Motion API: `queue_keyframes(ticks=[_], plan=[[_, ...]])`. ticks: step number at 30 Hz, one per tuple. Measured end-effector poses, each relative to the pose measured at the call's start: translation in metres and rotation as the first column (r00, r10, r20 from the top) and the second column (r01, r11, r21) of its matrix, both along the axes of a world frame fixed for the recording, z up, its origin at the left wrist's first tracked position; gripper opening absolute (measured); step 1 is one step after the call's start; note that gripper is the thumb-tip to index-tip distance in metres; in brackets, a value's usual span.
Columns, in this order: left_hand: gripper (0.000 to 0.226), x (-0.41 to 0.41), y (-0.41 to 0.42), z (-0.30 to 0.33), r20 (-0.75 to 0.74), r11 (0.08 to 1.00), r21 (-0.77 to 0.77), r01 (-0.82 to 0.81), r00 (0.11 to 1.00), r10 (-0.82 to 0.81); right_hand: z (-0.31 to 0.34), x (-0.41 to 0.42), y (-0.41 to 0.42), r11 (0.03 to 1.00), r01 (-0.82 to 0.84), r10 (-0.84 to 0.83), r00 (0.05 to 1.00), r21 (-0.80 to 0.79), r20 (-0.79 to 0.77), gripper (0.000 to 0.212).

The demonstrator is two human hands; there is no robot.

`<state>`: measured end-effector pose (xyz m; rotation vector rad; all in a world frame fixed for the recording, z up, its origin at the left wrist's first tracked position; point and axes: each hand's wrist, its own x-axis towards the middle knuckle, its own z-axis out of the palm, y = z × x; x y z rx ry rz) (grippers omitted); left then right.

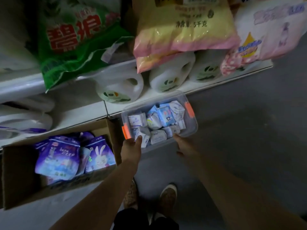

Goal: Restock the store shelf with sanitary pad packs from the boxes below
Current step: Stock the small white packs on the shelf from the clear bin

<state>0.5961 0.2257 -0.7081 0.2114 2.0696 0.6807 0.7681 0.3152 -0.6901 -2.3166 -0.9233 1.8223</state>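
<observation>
1. The near rim of a clear rectangular plastic bin (192,130) with orange latches is gripped by the left hand (131,147), thumb over the edge, and by the right hand (181,143).
2. Small white and pale-blue sanitary pad packs (156,123) are seen jumbled inside the bin, held above the grey floor (249,146).
3. Purple rabbit-printed packs (99,156) are held in a brown cardboard box (20,176) to the left.
4. White plastic jugs (119,87) are lined up on the white shelf (83,112) beyond.

1. You work in dim, bluish light.
2. Glare streaks the yellow-pink bag (184,30).
3. Upper packages smear with motion blur.
4. Wide-angle distortion bends the shelf edge (116,112).
</observation>
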Motion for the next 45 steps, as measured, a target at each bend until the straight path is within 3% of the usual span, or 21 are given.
queue_keyframes(ticks=[5,9,13,24,31,36,38,45], plan=[[0.057,-0.010,0.008,-0.055,-0.002,1.000,-0.022,0.004,1.000,-0.004,-0.055,-0.009,0.014,0.998,-0.065,0.065,0.997,0.009,0.046,0.038],[0.049,-0.017,0.016,-0.094,-0.002,0.999,-0.041,-0.029,1.000,0.029,-0.099,-0.015,0.031,0.991,-0.129,0.127,0.985,0.016,0.113,0.063],[0.046,-0.020,0.020,-0.130,-0.014,0.999,-0.047,0.003,1.000,-0.004,-0.138,-0.023,0.043,0.990,-0.137,0.133,0.984,0.026,0.121,0.047],[0.039,-0.007,0.025,-0.174,-0.047,0.999,0.020,0.040,0.998,-0.039,-0.206,-0.049,0.057,0.942,-0.331,0.334,0.918,-0.050,0.215,0.064],[0.033,0.006,0.035,-0.182,0.008,0.998,0.068,0.008,1.000,-0.008,-0.220,-0.059,0.059,0.964,-0.259,0.266,0.945,-0.061,0.187,0.061],[0.070,0.008,0.031,-0.233,0.030,0.998,0.058,-0.012,1.000,0.011,-0.229,-0.061,0.062,0.962,-0.263,0.272,0.949,-0.075,0.157,0.063],[0.075,0.007,0.032,-0.236,0.060,0.998,0.053,-0.035,0.998,0.032,-0.230,-0.060,0.064,0.965,-0.251,0.259,0.953,-0.071,0.155,0.064],[0.051,0.000,0.043,-0.200,0.107,0.994,0.034,-0.107,0.989,0.103,-0.231,-0.058,0.059,0.981,-0.189,0.192,0.961,-0.034,0.200,0.073]])
